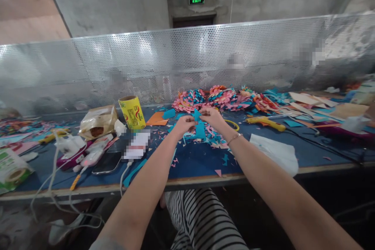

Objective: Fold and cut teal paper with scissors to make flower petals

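Over the middle of the blue table (193, 164), my left hand (186, 124) and my right hand (211, 118) pinch a small piece of blue paper (196, 115) between them. The fingers of both hands are closed on its two sides. Just below them lies another blue paper piece (200, 131), among blue and pink paper scraps (215, 137). Behind my hands sits a heap of pink, blue and orange fringed paper pieces (190, 100).
A yellow container (131, 112), a paper bag (98, 122) and a phone on a cable (136, 144) stand or lie on the left. A yellow glue gun (266, 122) and a white sheet (274, 152) lie right. A perforated metal screen (152, 66) runs along the back.
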A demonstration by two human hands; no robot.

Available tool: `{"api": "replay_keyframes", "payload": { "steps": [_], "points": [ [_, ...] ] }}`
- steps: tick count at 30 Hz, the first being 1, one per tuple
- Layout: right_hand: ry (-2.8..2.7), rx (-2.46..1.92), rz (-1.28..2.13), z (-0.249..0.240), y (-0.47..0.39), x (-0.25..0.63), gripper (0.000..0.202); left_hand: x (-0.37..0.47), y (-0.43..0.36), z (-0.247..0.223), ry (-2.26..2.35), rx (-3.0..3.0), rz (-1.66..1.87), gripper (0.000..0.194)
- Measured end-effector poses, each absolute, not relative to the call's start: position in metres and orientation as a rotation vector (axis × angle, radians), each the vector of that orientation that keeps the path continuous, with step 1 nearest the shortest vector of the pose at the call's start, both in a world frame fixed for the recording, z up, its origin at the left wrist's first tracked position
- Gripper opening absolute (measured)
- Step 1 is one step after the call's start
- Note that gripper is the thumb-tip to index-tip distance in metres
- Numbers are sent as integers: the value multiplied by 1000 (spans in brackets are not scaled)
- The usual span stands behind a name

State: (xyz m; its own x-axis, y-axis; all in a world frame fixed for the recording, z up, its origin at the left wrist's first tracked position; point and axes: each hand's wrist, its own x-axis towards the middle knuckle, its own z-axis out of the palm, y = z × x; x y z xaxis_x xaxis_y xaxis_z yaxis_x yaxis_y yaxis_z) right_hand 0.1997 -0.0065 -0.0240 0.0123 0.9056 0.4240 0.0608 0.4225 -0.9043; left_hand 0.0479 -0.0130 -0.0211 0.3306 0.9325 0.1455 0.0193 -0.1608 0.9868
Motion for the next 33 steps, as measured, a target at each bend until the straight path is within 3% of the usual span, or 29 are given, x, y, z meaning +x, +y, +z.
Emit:
{"api": "replay_keyframes", "payload": {
  "steps": [14,24,33],
  "points": [
    [-1500,-876,709,-29,0,199,20,44,-8,-23,1031,1605,968,31],
    [-1681,-907,697,-31,-6,199,15,45,-13,-16,1074,1666,1307,21],
    [-1584,-947,821,-26,-16,192,25,46,-11,-16,943,1566,1388,21]
  ]
}}
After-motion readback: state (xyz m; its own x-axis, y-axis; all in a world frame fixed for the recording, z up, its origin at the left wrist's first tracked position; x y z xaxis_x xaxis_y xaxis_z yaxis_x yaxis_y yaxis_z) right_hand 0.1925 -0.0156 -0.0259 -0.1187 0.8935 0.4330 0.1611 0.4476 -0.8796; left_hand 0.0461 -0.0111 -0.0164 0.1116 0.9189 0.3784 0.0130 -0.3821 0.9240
